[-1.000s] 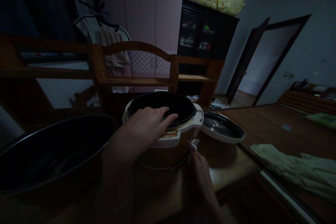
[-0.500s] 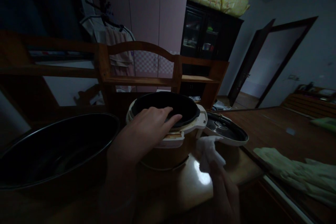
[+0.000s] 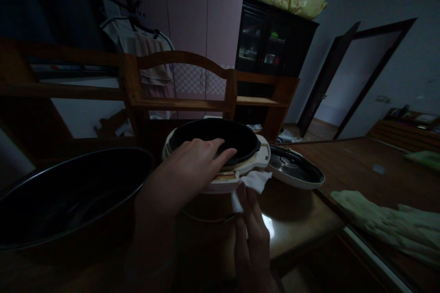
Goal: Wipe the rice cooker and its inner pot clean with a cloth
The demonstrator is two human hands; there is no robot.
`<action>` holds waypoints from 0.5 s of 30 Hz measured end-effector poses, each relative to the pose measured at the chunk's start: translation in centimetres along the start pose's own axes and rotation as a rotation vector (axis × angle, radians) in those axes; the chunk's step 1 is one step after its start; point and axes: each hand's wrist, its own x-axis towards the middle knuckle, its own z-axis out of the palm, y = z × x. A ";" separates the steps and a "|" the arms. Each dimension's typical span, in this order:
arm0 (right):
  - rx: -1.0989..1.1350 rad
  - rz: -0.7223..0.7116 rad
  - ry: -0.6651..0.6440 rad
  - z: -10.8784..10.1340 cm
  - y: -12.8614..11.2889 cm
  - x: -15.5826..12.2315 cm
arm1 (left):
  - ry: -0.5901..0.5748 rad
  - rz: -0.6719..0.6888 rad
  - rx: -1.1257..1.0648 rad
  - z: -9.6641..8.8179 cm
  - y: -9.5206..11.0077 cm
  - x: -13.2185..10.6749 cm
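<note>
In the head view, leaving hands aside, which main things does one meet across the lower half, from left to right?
Large round black open vessel, white-rimmed round cooker with black inner pot, upturned round lid with white rim, crumpled pale-green cloth.

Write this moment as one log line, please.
left hand: over near rim of cooker | right hand: holding white cloth at cooker front | nearby: upturned lid, dark basin

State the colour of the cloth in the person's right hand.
The cloth is white, seen best in the head view.
</note>
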 end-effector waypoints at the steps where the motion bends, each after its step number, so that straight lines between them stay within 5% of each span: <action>1: -0.012 -0.019 -0.020 0.2 -0.1 -0.4 | 0.002 -0.008 -0.006 0.0 0.0 0.0; 15: -0.216 -0.238 -0.127 4.3 2.5 -7.2 | -0.033 0.067 0.075 0.1 -0.5 -0.1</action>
